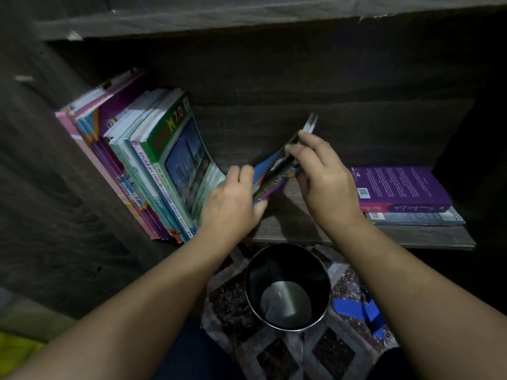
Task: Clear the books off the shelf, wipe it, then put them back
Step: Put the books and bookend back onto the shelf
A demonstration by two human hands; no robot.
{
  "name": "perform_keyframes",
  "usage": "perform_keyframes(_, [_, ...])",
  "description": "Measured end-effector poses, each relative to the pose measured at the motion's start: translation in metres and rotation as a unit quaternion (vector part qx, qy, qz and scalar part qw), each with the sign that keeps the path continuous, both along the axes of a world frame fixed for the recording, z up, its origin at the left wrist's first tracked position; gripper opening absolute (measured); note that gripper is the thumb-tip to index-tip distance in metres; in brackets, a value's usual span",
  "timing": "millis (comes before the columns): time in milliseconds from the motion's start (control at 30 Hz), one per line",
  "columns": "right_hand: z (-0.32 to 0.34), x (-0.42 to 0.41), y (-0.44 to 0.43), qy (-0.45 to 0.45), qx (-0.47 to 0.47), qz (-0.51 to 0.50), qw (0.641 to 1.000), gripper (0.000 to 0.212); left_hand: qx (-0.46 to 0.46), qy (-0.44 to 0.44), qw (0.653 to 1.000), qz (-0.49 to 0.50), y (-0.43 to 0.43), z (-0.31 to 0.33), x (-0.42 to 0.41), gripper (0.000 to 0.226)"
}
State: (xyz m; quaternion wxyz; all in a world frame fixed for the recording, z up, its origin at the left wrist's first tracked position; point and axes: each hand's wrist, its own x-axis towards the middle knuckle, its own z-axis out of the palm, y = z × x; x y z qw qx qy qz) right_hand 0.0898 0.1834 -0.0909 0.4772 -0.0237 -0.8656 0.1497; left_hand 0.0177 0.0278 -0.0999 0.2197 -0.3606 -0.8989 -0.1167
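Note:
A dark wooden shelf (pixel 356 234) holds a row of several upright books (pixel 142 165) leaning against its left wall. The green-covered book (pixel 183 149) is the rightmost of that row. In the middle, a thin stack of blue and purple books (pixel 274 174) stands tilted between my hands. My left hand (pixel 233 201) grips its lower left side, thumb under the stack. My right hand (pixel 321 176) pinches its upper edge. Two books lie flat at the shelf's right end, a purple one (pixel 400 185) on top.
A dark metal cup (pixel 288 286) stands on a patterned cloth (pixel 274 357) on the floor just below the shelf's front edge. A blue object (pixel 356 308) lies right of it. The shelf's upper board (pixel 247 20) hangs overhead.

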Motion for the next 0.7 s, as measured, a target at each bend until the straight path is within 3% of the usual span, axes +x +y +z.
perform_keyframes(67, [0.008, -0.004, -0.015, 0.03, -0.061, 0.019, 0.997, 0.041, 0.057, -0.002, 0.998, -0.007, -0.002, 0.017, -0.004, 0.062])
perform_keyframes(167, [0.002, -0.006, -0.024, -0.079, -0.13, 0.0, 0.988, 0.06, 0.094, 0.016, 0.995, 0.008, -0.014, 0.028, -0.009, 0.079])
perform_keyframes(367, [-0.02, -0.015, -0.027, -0.315, -0.052, -0.045, 0.947, 0.045, 0.125, 0.029, 0.988, 0.082, -0.042, 0.046, -0.011, 0.102])
perform_keyframes(433, [-0.025, -0.018, -0.032, -0.379, -0.01, -0.023, 0.925, 0.041, 0.125, 0.054, 0.984, 0.116, -0.052, 0.059, -0.013, 0.097])
perform_keyframes(567, [-0.041, -0.025, -0.045, -0.444, 0.032, 0.063, 0.893, 0.038, 0.1, 0.062, 0.974, 0.193, -0.069, 0.094, -0.028, 0.053])
perform_keyframes(700, [-0.054, -0.034, -0.057, -0.491, 0.047, 0.077, 0.866, 0.035, 0.031, 0.077, 0.963, 0.257, -0.075, 0.119, -0.043, 0.049])
